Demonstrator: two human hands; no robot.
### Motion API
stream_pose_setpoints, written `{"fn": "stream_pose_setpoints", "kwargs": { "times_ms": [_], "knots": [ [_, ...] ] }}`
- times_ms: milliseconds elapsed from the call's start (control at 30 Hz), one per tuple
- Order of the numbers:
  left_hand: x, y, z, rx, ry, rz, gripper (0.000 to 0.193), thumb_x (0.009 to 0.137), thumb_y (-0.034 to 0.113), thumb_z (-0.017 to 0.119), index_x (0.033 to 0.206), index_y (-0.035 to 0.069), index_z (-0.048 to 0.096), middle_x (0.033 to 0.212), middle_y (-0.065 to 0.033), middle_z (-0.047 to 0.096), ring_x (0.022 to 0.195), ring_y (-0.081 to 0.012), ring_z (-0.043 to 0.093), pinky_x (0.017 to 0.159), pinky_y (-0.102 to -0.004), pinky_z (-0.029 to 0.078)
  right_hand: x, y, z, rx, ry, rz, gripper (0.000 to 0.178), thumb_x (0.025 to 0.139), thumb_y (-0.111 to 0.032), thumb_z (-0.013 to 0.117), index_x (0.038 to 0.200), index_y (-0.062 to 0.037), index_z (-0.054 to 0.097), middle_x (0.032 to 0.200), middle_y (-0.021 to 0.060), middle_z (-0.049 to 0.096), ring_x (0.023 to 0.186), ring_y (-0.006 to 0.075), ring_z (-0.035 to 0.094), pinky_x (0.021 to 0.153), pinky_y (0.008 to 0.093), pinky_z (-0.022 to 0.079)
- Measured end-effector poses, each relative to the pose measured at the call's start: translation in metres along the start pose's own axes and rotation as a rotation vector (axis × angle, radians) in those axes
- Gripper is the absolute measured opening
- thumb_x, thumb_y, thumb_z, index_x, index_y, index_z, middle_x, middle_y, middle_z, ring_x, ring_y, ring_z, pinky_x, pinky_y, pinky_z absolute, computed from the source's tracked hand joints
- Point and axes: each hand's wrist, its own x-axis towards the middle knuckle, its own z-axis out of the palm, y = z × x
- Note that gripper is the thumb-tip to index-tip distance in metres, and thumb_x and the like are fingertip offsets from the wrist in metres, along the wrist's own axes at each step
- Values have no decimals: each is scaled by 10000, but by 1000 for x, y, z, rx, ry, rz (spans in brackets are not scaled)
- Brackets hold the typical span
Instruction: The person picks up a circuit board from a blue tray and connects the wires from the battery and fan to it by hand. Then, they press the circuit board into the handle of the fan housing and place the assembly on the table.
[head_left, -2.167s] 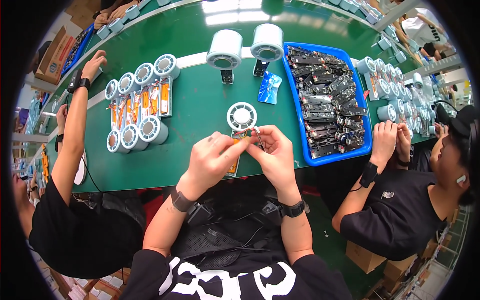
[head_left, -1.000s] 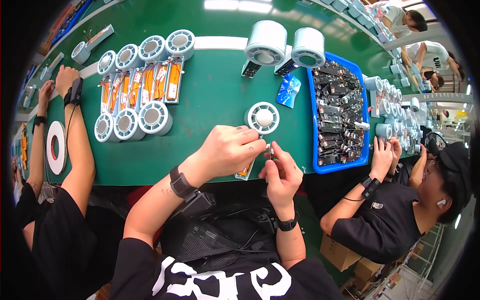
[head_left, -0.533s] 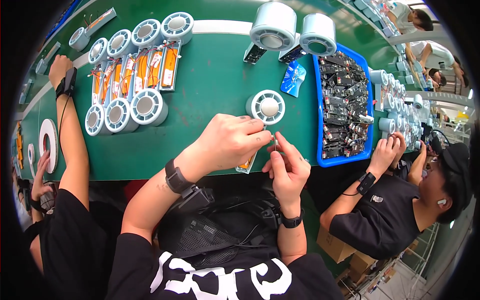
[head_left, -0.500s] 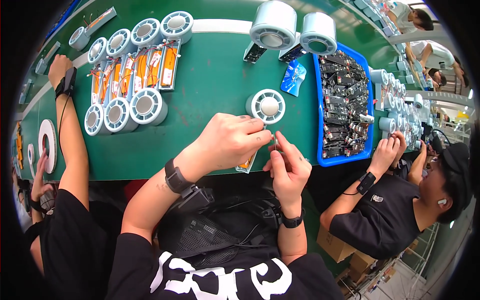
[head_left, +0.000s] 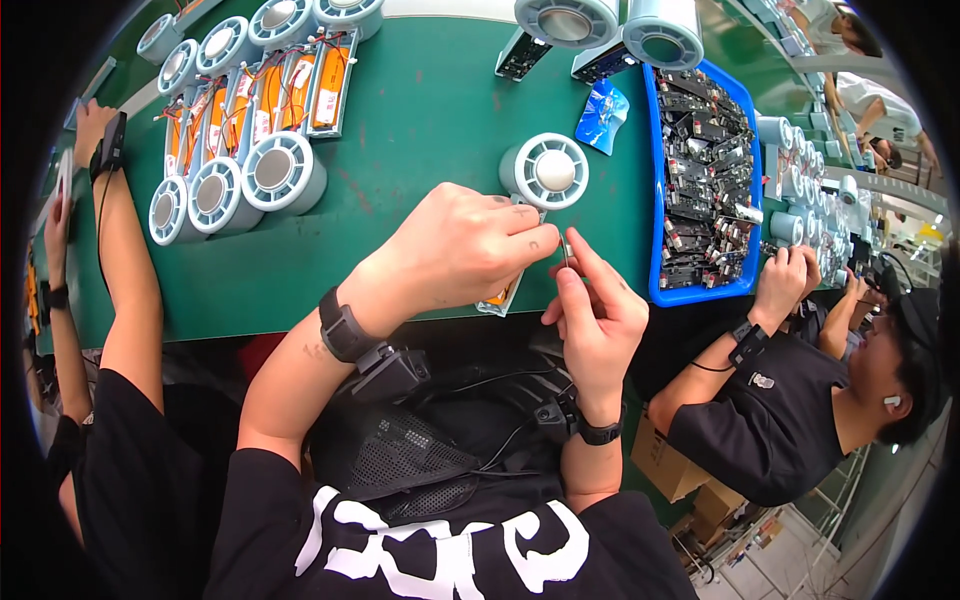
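Observation:
Just in front of me, a light-blue round unit (head_left: 545, 175) with a ribbed rim and pale domed centre lies on the green table. Its narrow stem runs toward me, and an orange battery (head_left: 495, 300) shows partly beneath my hands. My left hand (head_left: 460, 250) is closed above that stem, its fingertips meeting those of the other hand; what they grip is hidden. My right hand (head_left: 602, 320) pinches a small thin part (head_left: 567, 257), seen edge-on between thumb and forefinger. Its exact kind is too small to tell.
A blue tray (head_left: 657, 200) of black circuit boards stands at right. Several similar units (head_left: 285, 175) with orange batteries and red wires are lined up at left. Two units (head_left: 662, 40) stand at the back near a blue packet (head_left: 603, 115). Co-workers sit on both sides.
The view has tilted, so table items appear higher. My hands stay together at the thin part, the right slightly farther right. At far left, a co-worker's white ring has been lifted off the table.

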Motion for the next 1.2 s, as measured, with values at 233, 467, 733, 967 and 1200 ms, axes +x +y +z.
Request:
{"fn": "stream_pose_setpoints", "kwargs": {
  "times_ms": [233,467,733,967,1200],
  "knots": [
    [-4,-4,-2,-35,-39,70,185,778,84,722,919,54,606,737,-39,587,629,-215,645,529,-340,501,-2,-2,-3,-11,-30,0,360,911,44,660,1266,-9,692,899,83,692,562,76,604,496,219,473],
    [-1,-5,-2,-38,-26,82,162,783,74,716,900,61,606,750,-41,598,670,-216,656,551,-330,513,0,-1,-4,-78,-73,-75,365,949,53,595,1304,3,662,945,93,696,559,75,588,466,197,425],
    [-2,-9,-1,-37,32,111,154,780,63,714,906,62,625,765,-42,617,683,-218,662,556,-339,514,2,6,-1,-61,-69,-143,376,940,64,600,1306,2,662,947,99,705,572,83,598,482,203,438],
    [-3,-9,-2,-34,8,135,189,764,64,748,915,66,634,758,-43,621,679,-216,657,561,-348,511,5,14,-3,-36,-93,-195,389,898,57,665,1281,-11,682,922,99,727,561,82,605,504,223,470],
    [1,-6,-5,-69,111,57,233,750,70,805,917,70,643,755,-33,617,652,-219,622,557,-334,482,12,14,-7,26,-115,-185,396,871,36,713,1261,-29,699,929,105,747,549,79,612,503,227,473]
  ]
}}
